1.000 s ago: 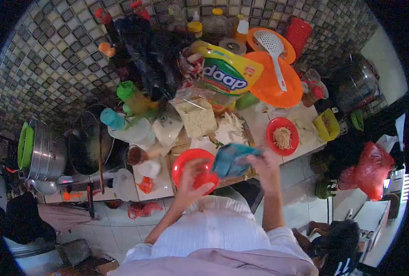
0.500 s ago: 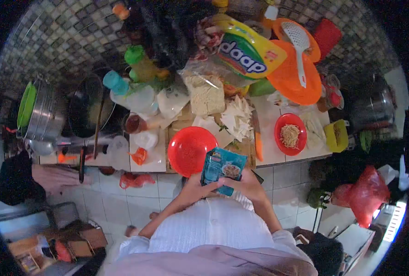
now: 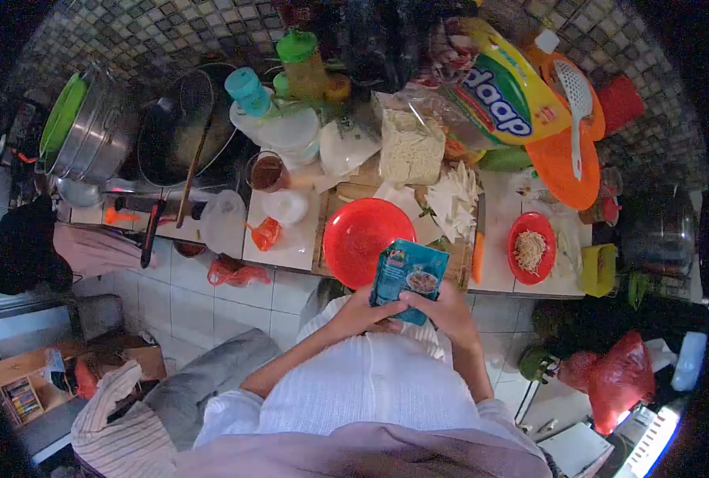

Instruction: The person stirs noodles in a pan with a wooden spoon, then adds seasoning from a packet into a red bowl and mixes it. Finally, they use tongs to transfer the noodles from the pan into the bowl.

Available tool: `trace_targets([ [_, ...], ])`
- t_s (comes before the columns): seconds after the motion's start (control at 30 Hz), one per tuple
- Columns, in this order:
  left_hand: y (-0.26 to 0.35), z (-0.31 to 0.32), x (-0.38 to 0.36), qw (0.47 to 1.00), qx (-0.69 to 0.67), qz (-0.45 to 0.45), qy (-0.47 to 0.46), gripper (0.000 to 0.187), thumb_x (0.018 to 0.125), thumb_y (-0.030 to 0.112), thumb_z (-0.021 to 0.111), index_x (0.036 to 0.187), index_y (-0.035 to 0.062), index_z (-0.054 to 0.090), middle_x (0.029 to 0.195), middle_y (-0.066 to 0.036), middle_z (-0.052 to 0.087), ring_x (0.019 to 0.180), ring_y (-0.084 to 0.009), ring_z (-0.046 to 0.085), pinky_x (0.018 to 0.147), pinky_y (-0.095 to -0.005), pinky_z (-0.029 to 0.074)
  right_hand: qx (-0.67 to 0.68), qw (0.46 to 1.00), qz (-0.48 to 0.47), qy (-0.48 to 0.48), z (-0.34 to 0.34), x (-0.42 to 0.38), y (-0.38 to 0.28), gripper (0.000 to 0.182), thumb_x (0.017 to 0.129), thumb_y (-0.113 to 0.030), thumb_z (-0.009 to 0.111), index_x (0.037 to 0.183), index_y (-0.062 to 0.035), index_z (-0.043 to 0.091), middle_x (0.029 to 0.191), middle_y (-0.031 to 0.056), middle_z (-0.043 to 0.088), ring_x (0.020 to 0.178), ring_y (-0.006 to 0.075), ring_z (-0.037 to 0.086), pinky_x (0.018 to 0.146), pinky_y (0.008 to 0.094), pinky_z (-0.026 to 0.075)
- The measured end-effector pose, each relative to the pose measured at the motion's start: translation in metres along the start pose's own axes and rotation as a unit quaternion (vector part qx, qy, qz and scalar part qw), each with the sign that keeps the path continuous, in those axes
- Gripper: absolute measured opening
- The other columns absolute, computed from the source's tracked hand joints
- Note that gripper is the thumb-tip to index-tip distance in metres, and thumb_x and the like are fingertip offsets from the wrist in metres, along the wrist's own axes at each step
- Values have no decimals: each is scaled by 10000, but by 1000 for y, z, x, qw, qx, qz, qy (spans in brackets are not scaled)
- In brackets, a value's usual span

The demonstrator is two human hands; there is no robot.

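Between left fingers (image 3: pixel 362 312) and right fingers (image 3: pixel 448 307), teal packet (image 3: pixel 409 276); both closed on lower part, upper part uncovered

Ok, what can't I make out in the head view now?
In the head view:
Teal packet, lower part: partly covered by the left hand and right hand.
Its fine print: too small and blurred.
Black bag: cut off by the top edge.
Black pan, contents: too blurred to identify.

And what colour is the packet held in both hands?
The packet is mostly teal; it shows best in the head view.
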State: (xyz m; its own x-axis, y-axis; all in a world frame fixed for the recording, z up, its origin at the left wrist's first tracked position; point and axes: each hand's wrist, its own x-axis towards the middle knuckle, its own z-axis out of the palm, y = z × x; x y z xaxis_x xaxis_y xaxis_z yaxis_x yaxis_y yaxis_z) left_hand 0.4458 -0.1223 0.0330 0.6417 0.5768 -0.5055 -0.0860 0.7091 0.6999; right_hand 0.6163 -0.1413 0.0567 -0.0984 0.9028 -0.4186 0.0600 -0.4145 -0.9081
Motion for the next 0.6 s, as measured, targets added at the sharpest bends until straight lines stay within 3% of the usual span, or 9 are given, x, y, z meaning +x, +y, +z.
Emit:
trace_targets([
  [0.1,1,-1,0,999,2,-46,14,373,787,191,597,1100,40,460,1011,-56,530,831,-146,557,639,-266,531,5,1000,16,14,6,2,-13,262,734,-175,634,922,-6,563,814,35,600,749,97,538,693,259,435],
  [0.17,-9,-7,5,999,-31,-25,3,380,753,258,639,1063,97,489,884,-19,567,658,-85,571,557,-219,512,19,999,35,21,9,4,-17,246,740,-181,630,903,-7,569,793,33,601,732,89,537,678,254,434],
  [0.43,-8,-15,7,998,-44,-53,-15,392,753,269,637,1076,104,488,901,-18,569,660,-79,566,551,-208,507,-91,994,26,51,16,11,-22,225,761,-211,610,877,-20,588,766,26,603,695,81,530,632,247,431],
  [0.6,1,-18,3,996,-47,-69,-31,394,759,283,629,1082,107,487,918,-20,569,684,-78,564,566,-210,507,-49,996,48,49,22,13,-24,245,769,-218,606,914,-22,576,787,17,602,701,80,528,633,247,433],
])
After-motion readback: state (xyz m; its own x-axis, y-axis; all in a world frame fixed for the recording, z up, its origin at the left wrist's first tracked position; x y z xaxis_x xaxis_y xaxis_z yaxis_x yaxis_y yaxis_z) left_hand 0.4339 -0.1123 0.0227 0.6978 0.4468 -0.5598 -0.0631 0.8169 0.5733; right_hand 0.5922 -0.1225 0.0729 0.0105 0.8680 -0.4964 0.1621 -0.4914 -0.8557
